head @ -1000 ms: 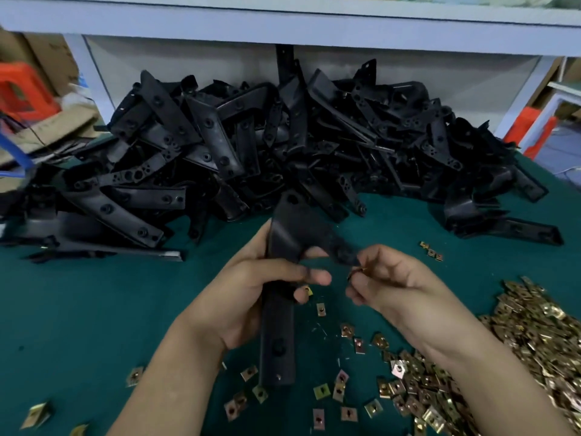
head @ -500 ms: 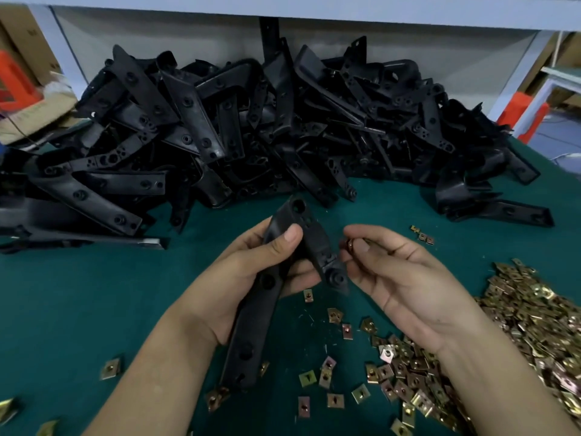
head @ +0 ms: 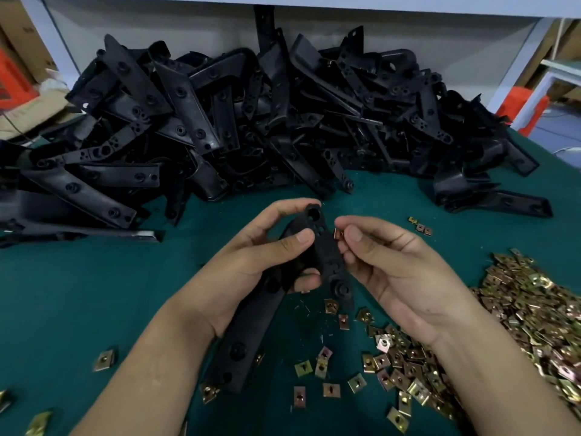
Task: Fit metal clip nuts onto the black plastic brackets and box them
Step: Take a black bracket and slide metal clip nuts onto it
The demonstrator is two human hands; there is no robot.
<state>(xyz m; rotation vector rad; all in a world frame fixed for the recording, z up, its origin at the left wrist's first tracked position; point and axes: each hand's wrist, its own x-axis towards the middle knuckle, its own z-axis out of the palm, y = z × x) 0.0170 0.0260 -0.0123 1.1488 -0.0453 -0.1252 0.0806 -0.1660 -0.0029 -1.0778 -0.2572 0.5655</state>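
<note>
Green felt-covered worktop (head: 78,287) under a white shelf (head: 314,4), cardboard boxes (head: 19,42) and an orange crate (head: 12,80) off the far left corner, another orange item (head: 531,108) beyond the far right corner. Big heap of black plastic brackets (head: 251,121) runs along the far edge of the worktop, left to right. Pile of brass-coloured clip nuts (head: 534,325) sits at the right edge, thinning out into scattered loose nuts (head: 330,369) toward the near middle; a few strays (head: 103,360) near the left front edge, three more (head: 421,226) right of centre.

Left hand (head: 251,262) is closed around one black bracket (head: 320,247), thumb across its front, fingers curled behind the top end. Bracket is held above the worktop centre, upper end with the round hole pointing away, long leg angling down toward the near edge under the left wrist. One nut (head: 210,392) shows at that lower tip; cannot tell if fitted or just lying there.

Right hand (head: 402,272) pinches a single clip nut (head: 338,233) between thumb and forefinger, remaining fingers loosely curled, palm up. The nut is right at the bracket's right edge, touching or just beside it, cannot tell which.
</note>
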